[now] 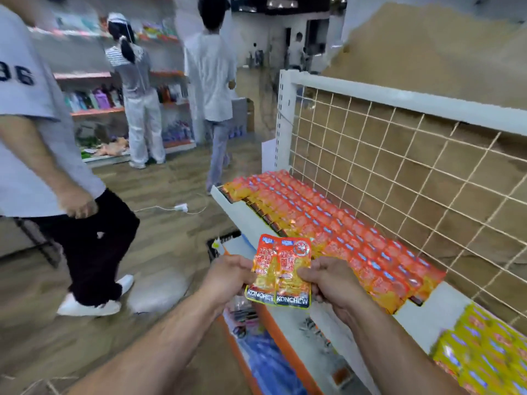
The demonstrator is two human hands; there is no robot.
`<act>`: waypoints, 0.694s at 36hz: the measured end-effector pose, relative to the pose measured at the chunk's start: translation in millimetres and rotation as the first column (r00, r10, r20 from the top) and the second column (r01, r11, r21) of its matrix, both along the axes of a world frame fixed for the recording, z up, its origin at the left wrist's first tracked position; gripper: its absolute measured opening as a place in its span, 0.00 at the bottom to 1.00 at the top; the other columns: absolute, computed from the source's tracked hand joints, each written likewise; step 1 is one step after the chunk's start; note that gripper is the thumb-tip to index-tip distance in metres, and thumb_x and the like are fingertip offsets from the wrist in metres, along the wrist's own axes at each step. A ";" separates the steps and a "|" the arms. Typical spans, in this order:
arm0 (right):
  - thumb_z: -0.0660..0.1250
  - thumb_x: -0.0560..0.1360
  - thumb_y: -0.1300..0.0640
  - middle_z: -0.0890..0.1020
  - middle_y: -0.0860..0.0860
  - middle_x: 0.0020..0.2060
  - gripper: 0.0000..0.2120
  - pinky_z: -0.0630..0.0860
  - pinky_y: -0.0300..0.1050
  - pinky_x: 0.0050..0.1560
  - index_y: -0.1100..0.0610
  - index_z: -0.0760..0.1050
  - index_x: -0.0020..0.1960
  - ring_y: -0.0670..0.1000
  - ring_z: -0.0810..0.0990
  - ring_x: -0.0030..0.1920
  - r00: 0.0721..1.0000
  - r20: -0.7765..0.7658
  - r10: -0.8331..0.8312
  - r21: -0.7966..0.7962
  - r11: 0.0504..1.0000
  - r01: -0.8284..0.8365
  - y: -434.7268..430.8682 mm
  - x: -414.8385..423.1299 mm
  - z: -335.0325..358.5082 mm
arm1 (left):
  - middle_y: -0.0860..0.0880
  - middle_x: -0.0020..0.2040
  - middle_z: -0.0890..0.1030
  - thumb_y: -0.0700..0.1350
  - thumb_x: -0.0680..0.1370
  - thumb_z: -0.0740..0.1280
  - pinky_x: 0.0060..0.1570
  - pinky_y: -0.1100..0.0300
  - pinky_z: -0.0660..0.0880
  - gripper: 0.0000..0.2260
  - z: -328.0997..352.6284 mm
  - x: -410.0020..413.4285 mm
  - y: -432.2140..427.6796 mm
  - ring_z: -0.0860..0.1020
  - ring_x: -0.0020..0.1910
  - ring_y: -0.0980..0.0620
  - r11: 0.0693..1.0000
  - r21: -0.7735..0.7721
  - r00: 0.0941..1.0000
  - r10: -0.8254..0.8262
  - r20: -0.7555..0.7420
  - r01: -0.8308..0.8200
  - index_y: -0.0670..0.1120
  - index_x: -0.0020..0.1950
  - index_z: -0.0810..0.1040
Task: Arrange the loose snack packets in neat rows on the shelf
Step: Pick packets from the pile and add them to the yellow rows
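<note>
The left hand (228,273) pinches the left edge of two snack packets (281,269), which are held side by side just in front of the shelf (236,213). The right hand (328,283) pinches their right edge. They are likely light, floppy and made of slick foil, so grip the sealed edges.

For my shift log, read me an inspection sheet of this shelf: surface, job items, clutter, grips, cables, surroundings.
Surface: white shelf, wire-grid back.
Job's things: two orange packets held; orange packet rows laid on shelf.
Clutter: yellow packets at right; blurred goods on lower shelf.
Grips: left hand and right hand each pinch the held pair.
Cables: white cable with plug on floor.
Surroundings: passer-by close at left; stocked shelves beyond.
</note>
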State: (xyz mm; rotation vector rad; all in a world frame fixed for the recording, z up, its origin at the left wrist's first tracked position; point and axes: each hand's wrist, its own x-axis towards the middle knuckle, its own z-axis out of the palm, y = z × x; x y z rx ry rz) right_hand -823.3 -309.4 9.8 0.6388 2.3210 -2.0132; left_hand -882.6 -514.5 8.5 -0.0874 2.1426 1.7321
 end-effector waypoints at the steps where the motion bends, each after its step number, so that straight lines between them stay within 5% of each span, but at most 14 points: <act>1: 0.75 0.73 0.61 0.71 0.57 0.23 0.16 0.65 0.41 0.25 0.58 0.69 0.33 0.51 0.68 0.21 1.000 -0.007 0.007 0.007 1.000 -0.007 2.1 -10.2 0.5 | 0.47 0.28 0.80 0.30 0.72 0.68 0.29 0.60 0.70 0.09 1.5 -10.1 1.0 0.75 0.27 0.50 1.000 -0.001 1.000 0.009 -0.009 -0.009 0.42 0.36 0.80; 4: 0.75 0.72 0.63 0.69 0.59 0.26 0.14 0.63 0.41 0.24 0.60 0.70 0.36 0.51 0.67 0.22 1.000 -0.028 0.001 -0.009 1.000 -0.001 7.0 -34.5 -0.5 | 0.46 0.27 0.79 0.28 0.72 0.66 0.23 0.65 0.69 0.09 2.1 -37.5 4.7 0.74 0.22 0.53 1.000 -0.012 1.000 0.028 -0.013 -0.028 0.40 0.37 0.79; 9: 0.72 0.73 0.66 0.68 0.55 0.23 0.15 0.61 0.39 0.23 0.58 0.69 0.34 0.50 0.65 0.22 1.000 -0.013 -0.023 -0.010 1.000 0.023 10.7 -75.0 -9.0 | 0.43 0.32 0.80 0.30 0.71 0.69 0.31 0.59 0.68 0.09 -5.2 -84.7 8.3 0.74 0.31 0.48 0.999 -0.046 1.000 0.011 -0.011 -0.011 0.43 0.35 0.80; 14: 0.73 0.73 0.65 0.68 0.55 0.24 0.16 0.61 0.41 0.24 0.57 0.69 0.33 0.50 0.64 0.24 0.997 0.006 -0.083 0.003 0.997 0.083 10.2 -112.5 -14.9 | 0.42 0.33 0.80 0.39 0.65 0.73 0.32 0.57 0.69 0.05 -8.6 -135.7 11.5 0.73 0.30 0.48 0.997 -0.080 0.999 0.003 -0.038 -0.006 0.42 0.39 0.81; 16: 0.73 0.72 0.64 0.67 0.55 0.24 0.16 0.59 0.43 0.27 0.55 0.68 0.33 0.51 0.64 0.25 0.994 0.013 -0.108 -0.006 0.994 0.109 7.5 -129.3 -16.5 | 0.44 0.33 0.79 0.36 0.70 0.72 0.30 0.60 0.68 0.03 -10.3 -159.4 12.0 0.72 0.28 0.49 0.997 -0.074 0.998 -0.020 -0.064 0.015 0.41 0.41 0.81; 19: 0.73 0.73 0.65 0.68 0.53 0.22 0.15 0.59 0.42 0.27 0.56 0.69 0.34 0.50 0.64 0.24 0.984 0.013 -0.179 -0.031 0.983 0.179 2.4 -158.8 -17.2 | 0.49 0.32 0.78 0.34 0.73 0.70 0.26 0.66 0.68 0.08 -11.7 -199.8 14.4 0.72 0.28 0.53 0.991 -0.112 0.991 -0.086 -0.107 0.073 0.46 0.39 0.79; 25: 0.73 0.73 0.65 0.69 0.54 0.22 0.14 0.61 0.41 0.25 0.56 0.70 0.36 0.51 0.65 0.24 0.940 0.001 -0.342 -0.031 0.939 0.342 -14.7 -213.9 -17.7 | 0.53 0.37 0.78 0.36 0.74 0.68 0.33 0.65 0.73 0.11 -8.1 -282.9 15.4 0.76 0.35 0.56 0.934 -0.254 0.937 -0.301 -0.181 0.251 0.52 0.37 0.76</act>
